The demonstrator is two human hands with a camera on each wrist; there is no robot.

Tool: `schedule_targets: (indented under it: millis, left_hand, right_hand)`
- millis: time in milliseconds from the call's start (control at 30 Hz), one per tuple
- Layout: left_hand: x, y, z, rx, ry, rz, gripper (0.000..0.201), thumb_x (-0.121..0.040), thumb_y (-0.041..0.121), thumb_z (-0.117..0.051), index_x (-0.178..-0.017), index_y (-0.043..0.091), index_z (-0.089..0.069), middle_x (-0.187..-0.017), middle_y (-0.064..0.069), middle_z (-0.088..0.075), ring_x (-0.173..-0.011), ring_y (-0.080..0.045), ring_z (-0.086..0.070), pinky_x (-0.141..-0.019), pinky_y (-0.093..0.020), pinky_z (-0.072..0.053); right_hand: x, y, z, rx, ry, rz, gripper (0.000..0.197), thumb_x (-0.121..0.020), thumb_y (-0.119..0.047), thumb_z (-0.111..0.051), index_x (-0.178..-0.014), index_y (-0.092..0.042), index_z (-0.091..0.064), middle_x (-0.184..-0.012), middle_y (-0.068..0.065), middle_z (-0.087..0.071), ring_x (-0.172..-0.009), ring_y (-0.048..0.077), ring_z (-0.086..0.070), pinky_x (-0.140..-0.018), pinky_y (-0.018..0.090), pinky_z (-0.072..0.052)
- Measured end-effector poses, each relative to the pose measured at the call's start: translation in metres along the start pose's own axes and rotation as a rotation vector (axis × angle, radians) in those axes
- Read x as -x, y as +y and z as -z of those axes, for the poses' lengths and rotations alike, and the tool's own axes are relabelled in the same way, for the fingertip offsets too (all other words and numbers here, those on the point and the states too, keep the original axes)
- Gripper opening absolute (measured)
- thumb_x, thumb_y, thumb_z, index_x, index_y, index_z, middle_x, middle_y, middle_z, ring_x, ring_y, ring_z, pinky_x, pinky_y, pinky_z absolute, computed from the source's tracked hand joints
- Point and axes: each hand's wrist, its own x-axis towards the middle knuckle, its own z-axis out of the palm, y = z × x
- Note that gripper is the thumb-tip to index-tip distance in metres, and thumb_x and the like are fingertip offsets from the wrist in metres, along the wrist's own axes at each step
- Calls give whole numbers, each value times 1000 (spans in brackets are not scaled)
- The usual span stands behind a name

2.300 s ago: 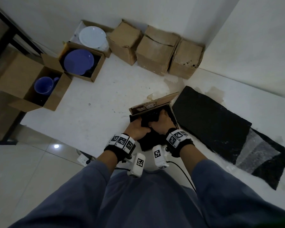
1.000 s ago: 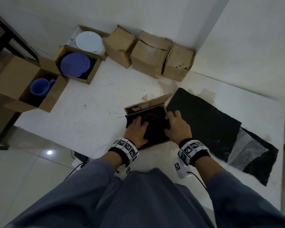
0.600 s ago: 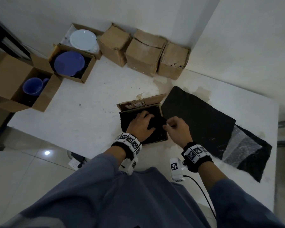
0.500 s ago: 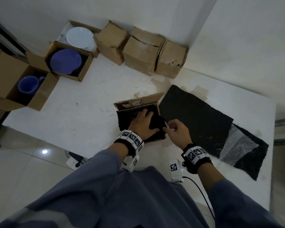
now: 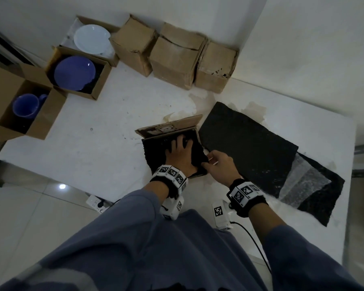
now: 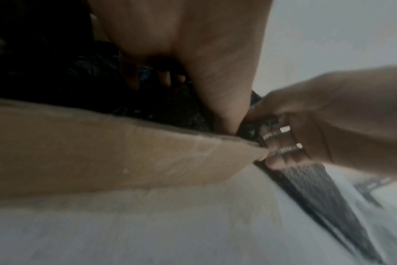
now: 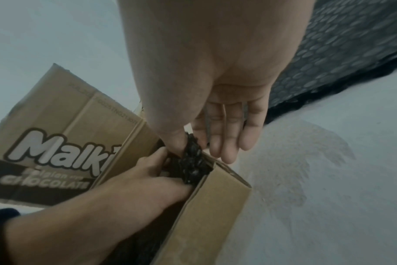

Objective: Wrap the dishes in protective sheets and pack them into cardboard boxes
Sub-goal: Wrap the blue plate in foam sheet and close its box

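Observation:
An open cardboard box (image 5: pixel 168 130) stands near the table's front edge, its printed flap (image 7: pixel 57 143) raised at the back. A bundle in black bubble wrap (image 5: pixel 156 153) fills it; the dish inside is hidden. My left hand (image 5: pixel 178 151) lies on the bundle with fingers spread, pressing down. My right hand (image 5: pixel 210 161) is at the box's near right corner. In the right wrist view its thumb and forefinger pinch a bunched end of the black wrap (image 7: pixel 190 161), the other fingers straight. The left wrist view shows the box wall (image 6: pixel 102 143) and both hands at that corner.
A black bubble sheet (image 5: pixel 246 143) lies spread right of the box, with a clear sheet (image 5: pixel 303 183) beyond it. Three shut boxes (image 5: pixel 177 59) line the back wall. Open boxes at the left hold a white plate (image 5: pixel 92 38), a blue plate (image 5: pixel 74 73) and a blue mug (image 5: pixel 25 106).
Both hands were pushing the bundle down into the box. The right hand has come out to the box's right corner and pinched the wrap's end; the left hand has slid to the middle.

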Motion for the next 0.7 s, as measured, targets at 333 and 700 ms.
schedule_targets:
  millis: [333, 700]
  left_hand:
    - [-6, -44, 4, 286, 15, -187, 76, -74, 28, -82, -142, 20, -47, -148, -5, -27, -136, -27, -35, -109, -45, -41]
    - [-2, -6, -2, 73, 48, 36, 90, -66, 65, -74, -136, 26, -33, -141, -7, -22, -132, -34, -27, -102, -57, -37]
  right_hand:
    - [2, -2, 6, 47, 28, 33, 19, -77, -16, -76, -84, -22, -59, -74, -4, -60, -70, 13, -58, -63, 27, -45]
    - [5, -3, 8, 29, -11, 16, 13, -84, -18, -73, -92, -20, -63, -79, -5, -61, -73, 9, -58, -60, 23, -45]
